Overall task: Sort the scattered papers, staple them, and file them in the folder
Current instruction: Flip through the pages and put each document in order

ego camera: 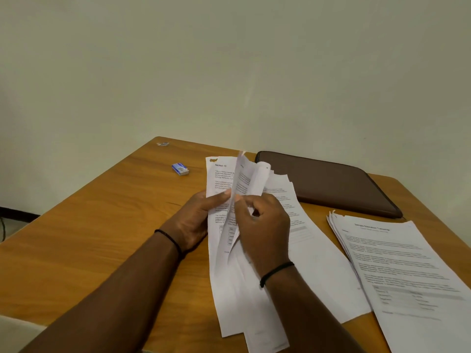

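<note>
Loose sheaf of papers [257,281] lies at centre frame on the desk [102,225], long axis running from the lower edge of the frame up toward the folder, tilted slightly left at the top. Top sheet at left reads "Section 10", text upright to the viewer. Sheets are fanned and uneven, white with printed paragraphs and a small table; a couple of pages stand up and curl at the upper end.

Left hand [196,220] comes in from lower left, palm toward the sheets, thumb laid across the left page, gripping the sheaf's left side. Right hand [262,222] comes in from lower centre, back of hand up, fingers curled, pinching a raised page near its middle. Both forearms angle up and inward; a black band on each wrist.

Second pile of papers [405,276] lies at right of frame, squared more neatly, long axis also bottom-to-top leaning left, headed title blurred. Just beside the first sheaf, edges close or overlapping; can't tell which.

Brown folder [331,184] lies flat and closed at upper right of the desk, long axis left-to-right, sloping down to the right. Upper tips of the sheaf overlap its left end.

Small blue box [180,169] sits upper left on the desk, well apart from the papers.
</note>
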Available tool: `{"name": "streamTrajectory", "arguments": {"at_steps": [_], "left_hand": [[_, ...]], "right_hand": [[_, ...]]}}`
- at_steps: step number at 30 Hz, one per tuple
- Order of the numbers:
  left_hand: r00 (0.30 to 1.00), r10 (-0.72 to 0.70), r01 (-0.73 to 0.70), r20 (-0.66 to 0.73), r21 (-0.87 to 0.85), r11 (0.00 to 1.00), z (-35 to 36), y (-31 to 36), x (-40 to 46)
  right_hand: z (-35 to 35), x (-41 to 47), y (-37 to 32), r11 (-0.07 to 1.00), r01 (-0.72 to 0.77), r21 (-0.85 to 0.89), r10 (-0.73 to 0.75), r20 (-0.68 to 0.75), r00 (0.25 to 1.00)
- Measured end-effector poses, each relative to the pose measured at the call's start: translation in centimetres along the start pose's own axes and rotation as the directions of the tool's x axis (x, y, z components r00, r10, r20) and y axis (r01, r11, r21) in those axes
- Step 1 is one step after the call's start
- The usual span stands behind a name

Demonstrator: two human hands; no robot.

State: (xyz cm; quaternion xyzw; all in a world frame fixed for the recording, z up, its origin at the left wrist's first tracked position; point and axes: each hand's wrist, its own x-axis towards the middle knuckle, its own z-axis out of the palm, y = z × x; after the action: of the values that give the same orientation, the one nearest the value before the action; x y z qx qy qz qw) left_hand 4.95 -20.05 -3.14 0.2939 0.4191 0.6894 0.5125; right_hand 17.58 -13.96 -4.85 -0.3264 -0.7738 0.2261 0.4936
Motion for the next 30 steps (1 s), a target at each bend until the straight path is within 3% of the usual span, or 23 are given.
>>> {"name": "streamTrajectory", "arguments": {"at_steps": [6, 11, 17, 26, 30], "left_hand": [[0.999, 0.040, -0.039, -0.031, 0.037, 0.999, -0.1, -0.2, 0.6], [0.998, -0.046, 0.047, -0.031, 0.006, 0.999, -0.4, 0.1, 0.8], [0.999, -0.039, 0.038, -0.020, -0.021, 0.999, -0.2, 0.1, 0.7], [0.997, -0.069, 0.068, -0.022, -0.047, 0.997, -0.7, 0.1, 0.6], [0.999, -0.039, 0.039, 0.017, -0.013, 0.999, -0.5, 0.1, 0.4]], "right_hand": [[-0.1, 0.5, 0.2, 0.997, -0.053, 0.049, 0.054, -0.001, 0.999], [-0.3, 1.0, 0.7, 0.961, -0.225, 0.158, 0.223, 0.031, 0.974], [-0.4, 1.1, 1.3, 0.873, -0.366, 0.322, 0.359, 0.084, 0.930], [-1.2, 1.0, 0.9, 0.790, -0.393, 0.470, 0.405, 0.080, 0.911], [-1.3, 0.7, 0.6, 0.886, -0.294, 0.359, 0.299, 0.043, 0.953]]}}
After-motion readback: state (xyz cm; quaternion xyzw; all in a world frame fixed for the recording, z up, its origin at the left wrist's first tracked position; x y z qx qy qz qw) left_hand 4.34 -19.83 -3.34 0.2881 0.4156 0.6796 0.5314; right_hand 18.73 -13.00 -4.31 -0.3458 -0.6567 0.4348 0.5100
